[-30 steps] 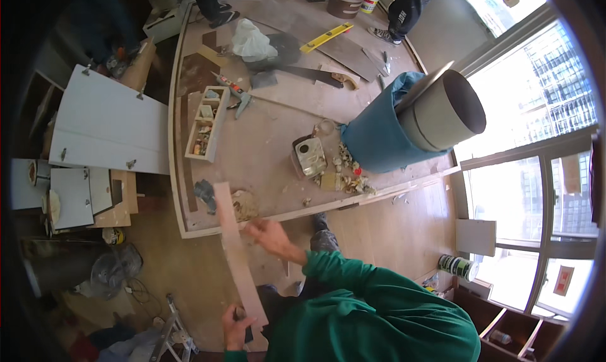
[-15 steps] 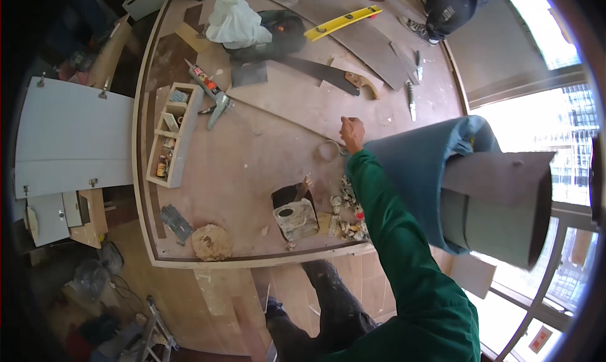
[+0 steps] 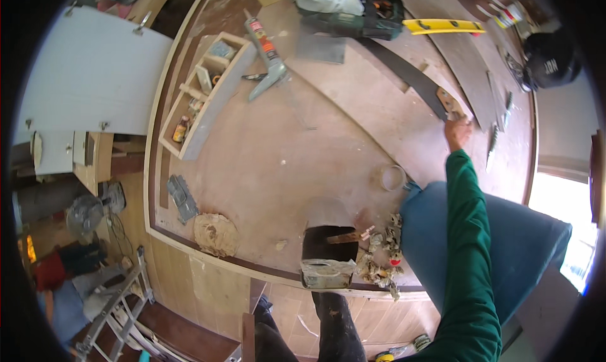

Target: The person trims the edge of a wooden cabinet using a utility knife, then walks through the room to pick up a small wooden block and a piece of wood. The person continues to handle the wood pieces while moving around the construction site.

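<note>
A handsaw [image 3: 410, 78] with a dark blade and a wooden handle lies across the board-topped table, its handle pointing toward the right. My right hand [image 3: 459, 133], in a green sleeve, is at the near end of that handle with its fingers curled round it. Beneath my right forearm is a large blue-covered roll [image 3: 517, 242]. A roll of tape [image 3: 392, 178] sits just left of the roll's end. My left hand is out of sight.
To the left are a wooden tool tray [image 3: 205, 100] and a caulking gun [image 3: 268, 62]. A yellow spirit level [image 3: 442, 27] and a dark tool bag [image 3: 353, 18] lie at the far side. Nearer are a cut-open container [image 3: 328, 273] and crumpled scraps [image 3: 382, 261]. Another person's dark-clad leg [image 3: 552, 62] shows far right.
My right hand has gone from beside the tape roll, out over the table, to the handsaw's handle. The whole view has shifted, so the table things appear farther right.
</note>
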The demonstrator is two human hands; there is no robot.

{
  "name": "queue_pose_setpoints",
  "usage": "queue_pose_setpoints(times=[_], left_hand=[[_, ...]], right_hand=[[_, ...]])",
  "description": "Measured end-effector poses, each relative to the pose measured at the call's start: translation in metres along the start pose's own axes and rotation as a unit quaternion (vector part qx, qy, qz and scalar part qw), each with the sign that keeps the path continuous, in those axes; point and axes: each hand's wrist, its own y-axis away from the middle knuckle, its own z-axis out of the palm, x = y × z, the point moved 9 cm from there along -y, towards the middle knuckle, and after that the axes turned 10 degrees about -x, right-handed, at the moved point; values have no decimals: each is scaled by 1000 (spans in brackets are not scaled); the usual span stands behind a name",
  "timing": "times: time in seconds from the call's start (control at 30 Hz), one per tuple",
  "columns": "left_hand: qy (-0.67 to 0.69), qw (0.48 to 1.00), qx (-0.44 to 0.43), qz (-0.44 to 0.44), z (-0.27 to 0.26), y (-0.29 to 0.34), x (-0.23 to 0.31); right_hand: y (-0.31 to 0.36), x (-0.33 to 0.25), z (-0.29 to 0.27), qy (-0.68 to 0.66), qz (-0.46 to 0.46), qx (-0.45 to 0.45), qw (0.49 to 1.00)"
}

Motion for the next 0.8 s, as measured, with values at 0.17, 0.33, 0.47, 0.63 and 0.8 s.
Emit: queue_pose_setpoints(times=[0.17, 0.33, 0.47, 0.63, 0.8], left_hand=[[15, 1000, 2, -25, 18, -7, -9], [-16, 999, 9, -40, 29, -15, -4], [-33, 999, 2, -24, 28, -26, 12], [-37, 999, 10, 10, 40, -7, 42], [-55, 992, 12, 116, 36, 12, 78]], right_hand=[[-48, 10, 5, 28, -64, -162, 984], [-23, 4, 1, 116, -37, -173, 977], [-9, 16, -14, 83, 0, -195, 977], [30, -39, -91, -74, 22, -173, 982], [-14, -81, -183, 83, -57, -129, 986]])
